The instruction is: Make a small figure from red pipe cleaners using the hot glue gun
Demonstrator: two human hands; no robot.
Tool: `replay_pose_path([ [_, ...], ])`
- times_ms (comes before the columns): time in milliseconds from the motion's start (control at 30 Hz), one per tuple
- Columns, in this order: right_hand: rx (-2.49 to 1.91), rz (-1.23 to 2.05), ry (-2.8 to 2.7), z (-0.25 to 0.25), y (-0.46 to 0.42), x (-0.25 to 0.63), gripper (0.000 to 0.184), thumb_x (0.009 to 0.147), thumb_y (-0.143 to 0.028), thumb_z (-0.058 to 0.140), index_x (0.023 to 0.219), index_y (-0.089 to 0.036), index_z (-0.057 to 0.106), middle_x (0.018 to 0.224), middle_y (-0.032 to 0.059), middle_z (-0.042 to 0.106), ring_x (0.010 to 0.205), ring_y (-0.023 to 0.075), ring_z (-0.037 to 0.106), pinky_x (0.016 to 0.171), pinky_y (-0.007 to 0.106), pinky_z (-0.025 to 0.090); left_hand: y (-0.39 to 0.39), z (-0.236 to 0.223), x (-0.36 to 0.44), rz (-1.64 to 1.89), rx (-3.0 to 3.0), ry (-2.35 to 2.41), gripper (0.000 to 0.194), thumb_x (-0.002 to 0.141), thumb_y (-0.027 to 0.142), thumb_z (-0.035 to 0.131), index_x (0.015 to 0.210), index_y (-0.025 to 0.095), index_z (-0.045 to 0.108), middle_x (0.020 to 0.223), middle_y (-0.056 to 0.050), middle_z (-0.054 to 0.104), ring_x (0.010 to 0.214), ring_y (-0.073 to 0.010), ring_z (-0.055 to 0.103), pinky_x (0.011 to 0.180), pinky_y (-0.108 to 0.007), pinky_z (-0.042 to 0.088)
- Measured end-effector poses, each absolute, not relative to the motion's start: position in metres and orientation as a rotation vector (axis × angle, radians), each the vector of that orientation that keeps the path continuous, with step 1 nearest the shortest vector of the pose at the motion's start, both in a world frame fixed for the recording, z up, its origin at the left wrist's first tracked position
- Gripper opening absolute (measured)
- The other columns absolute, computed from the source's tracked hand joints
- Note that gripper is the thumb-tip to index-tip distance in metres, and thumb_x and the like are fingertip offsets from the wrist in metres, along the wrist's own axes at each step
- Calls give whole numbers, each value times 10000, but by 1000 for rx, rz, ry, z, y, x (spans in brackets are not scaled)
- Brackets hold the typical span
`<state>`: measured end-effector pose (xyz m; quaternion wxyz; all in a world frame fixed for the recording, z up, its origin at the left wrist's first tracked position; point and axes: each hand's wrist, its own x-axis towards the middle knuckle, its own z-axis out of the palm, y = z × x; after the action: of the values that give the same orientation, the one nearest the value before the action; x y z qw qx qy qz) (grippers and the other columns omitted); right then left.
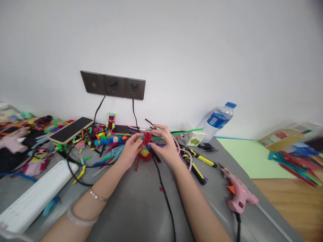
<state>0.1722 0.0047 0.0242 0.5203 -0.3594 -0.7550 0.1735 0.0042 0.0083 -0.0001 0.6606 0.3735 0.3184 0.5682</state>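
Note:
A small red fuzzy pipe-cleaner figure (147,138) is raised over the middle of the desk, with a bit of blue at its left side. My left hand (131,149) pinches it between thumb and fingertips. My right hand (165,143) is just to its right, thumb and fingers spread apart; the thumb tip comes close to the figure, and I cannot tell whether it touches. Below the hands lies a red and yellow fuzzy piece (144,154), partly covered. Loose pipe cleaners (181,132) lie behind the right hand.
At right, a pink glue gun (238,191), yellow-black pliers (195,168), a small box (194,137) and a water bottle (219,119) stand or lie. On the left are a white power strip (37,195), a phone (72,130) and craft pieces. A black cable (161,183) crosses the desk.

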Motion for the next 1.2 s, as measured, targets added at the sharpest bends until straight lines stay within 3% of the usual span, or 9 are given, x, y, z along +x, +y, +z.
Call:
replay_pose_path([
  [400,-837,455,-1814,21,7,173,284,829,-212,725,1105,-279,710,1280,96,588,1231,261,572,1062,472,460,7,3,4,1274,801,705,370,610,392,883,849,188,687,780,28,656,642,-77,568,629,-195,489],
  [767,-793,521,-1830,21,7,175,318,836,-196,722,1132,-312,719,1284,85,564,1084,227,639,1031,465,487,7,5,4,1257,757,707,322,628,303,864,878,184,701,857,1,702,721,-109,618,686,-230,491],
  [1200,-791,559,-1828,22,7,176,325,820,-184,742,1120,-304,720,1265,81,585,1140,233,621,1044,455,472,6,7,4,1195,735,667,325,617,309,865,832,190,651,785,21,680,668,-98,594,663,-221,488],
])
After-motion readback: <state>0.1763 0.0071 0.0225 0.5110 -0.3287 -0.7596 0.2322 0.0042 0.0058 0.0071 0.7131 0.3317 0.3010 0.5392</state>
